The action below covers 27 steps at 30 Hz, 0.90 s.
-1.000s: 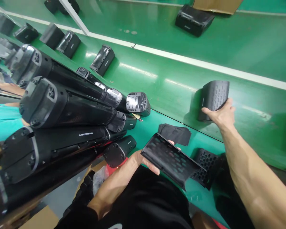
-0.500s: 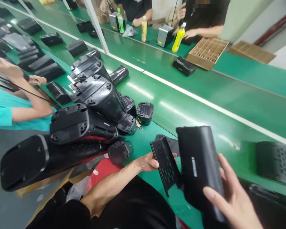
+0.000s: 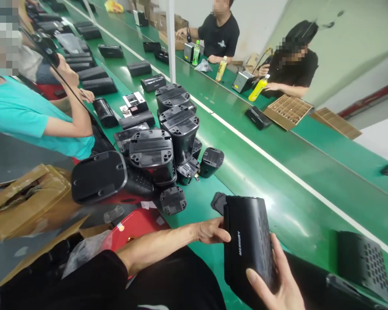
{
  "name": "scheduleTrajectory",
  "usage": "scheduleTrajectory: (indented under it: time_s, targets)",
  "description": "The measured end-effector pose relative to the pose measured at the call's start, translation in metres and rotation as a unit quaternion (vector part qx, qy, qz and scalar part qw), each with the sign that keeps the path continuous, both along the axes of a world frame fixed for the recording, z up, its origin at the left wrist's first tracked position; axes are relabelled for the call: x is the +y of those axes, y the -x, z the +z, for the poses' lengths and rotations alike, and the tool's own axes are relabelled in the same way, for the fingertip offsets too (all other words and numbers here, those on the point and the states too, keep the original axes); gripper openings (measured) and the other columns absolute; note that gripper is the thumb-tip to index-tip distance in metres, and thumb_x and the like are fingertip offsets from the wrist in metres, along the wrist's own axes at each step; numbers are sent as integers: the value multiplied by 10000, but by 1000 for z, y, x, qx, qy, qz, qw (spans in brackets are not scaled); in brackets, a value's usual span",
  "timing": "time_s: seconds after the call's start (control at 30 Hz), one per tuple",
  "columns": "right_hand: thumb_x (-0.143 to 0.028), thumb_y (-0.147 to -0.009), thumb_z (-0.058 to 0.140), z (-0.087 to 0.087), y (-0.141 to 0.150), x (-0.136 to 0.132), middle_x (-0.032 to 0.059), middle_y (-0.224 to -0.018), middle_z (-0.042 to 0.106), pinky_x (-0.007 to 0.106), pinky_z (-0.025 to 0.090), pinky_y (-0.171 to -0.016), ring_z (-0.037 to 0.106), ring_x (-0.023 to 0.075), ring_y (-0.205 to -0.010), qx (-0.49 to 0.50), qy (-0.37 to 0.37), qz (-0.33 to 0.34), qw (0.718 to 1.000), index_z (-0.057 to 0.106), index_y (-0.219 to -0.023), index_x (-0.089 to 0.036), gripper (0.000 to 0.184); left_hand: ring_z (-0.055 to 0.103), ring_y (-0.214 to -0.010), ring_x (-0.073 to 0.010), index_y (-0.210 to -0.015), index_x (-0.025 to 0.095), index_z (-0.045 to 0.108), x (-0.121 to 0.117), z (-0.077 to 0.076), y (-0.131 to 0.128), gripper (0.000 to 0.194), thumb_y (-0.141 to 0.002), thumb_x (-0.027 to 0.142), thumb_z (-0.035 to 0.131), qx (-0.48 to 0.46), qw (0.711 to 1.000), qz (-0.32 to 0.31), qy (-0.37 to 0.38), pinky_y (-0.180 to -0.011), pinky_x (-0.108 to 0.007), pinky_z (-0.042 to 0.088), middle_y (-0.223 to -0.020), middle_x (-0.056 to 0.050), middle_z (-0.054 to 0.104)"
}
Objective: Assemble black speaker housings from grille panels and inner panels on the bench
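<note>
Black rectangular plastic housing (image 3: pixel 247 245) upright between left hand (image 3: pixel 211 230) and right hand (image 3: pixel 274 280), fingers (image 3: pixel 280 260) spread along its sides; heap of black plastic housings (image 3: pixel 153 150) remaining on green table (image 3: pixel 278 181).

A yellow bottle (image 3: pixel 258 88) near a cardboard divider tray (image 3: pixel 287 112)

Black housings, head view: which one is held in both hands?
The housing lettered MERCURY, between the left hand and right hand; the others rest on the green bench.
</note>
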State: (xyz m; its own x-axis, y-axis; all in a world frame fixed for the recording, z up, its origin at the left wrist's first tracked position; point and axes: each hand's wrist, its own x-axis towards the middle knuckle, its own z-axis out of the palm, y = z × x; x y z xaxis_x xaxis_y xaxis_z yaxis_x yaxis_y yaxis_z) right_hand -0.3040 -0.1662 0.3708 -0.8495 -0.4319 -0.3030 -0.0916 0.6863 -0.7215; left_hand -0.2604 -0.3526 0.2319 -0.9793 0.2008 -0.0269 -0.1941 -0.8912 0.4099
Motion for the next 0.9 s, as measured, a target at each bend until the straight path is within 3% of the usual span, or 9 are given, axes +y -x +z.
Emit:
scheduleTrajectory:
  time_s: [0.2,0.5,0.7,0.8,0.9]
  targets:
    - [-734,-747,718,-12,4,9,133,-1577,508,576,414,-1154,470,443,-1444,-14,-18,17,1000,280,-1659,-254,1119,735,-924,-212,-1243,165,704,2,-8,-3,713,-608,372,956,-4,1000,5,9,-851,-328,555,-1110,-109,771]
    - [-749,-832,629,-9,-9,0,119,-1641,427,609,375,-1177,434,443,-1472,12,-35,3,999,246,-1675,-262,1046,714,-881,-182,-1225,220,691,-2,-11,2,722,-585,401,973,-27,999,-21,41,-866,-357,588,-1057,-50,745]
    - [-705,-855,643,-8,-14,7,90,-1669,390,541,314,-1233,362,390,-1528,-35,-5,16,999,229,-1678,-269,1019,723,-950,-246,-1177,189,709,-2,-7,3,693,-591,469,951,2,997,-58,50,-891,-419,579,-1066,-68,738]
    - [-675,-863,654,-12,-10,9,76,-1695,342,544,258,-1256,331,366,-1547,-72,12,10,997,221,-1676,-292,998,721,-883,-214,-1145,166,723,2,-3,2,665,-586,440,954,-17,998,-61,24,-852,-367,573,-1041,-76,758]
    - [-659,-853,673,-19,4,13,81,-1700,329,547,292,-1240,336,361,-1544,-117,16,3,993,213,-1675,-303,1006,717,-840,-190,-1097,133,740,7,3,5,651,-563,428,967,-60,998,-30,-4,-811,-301,554,-984,-93,775]
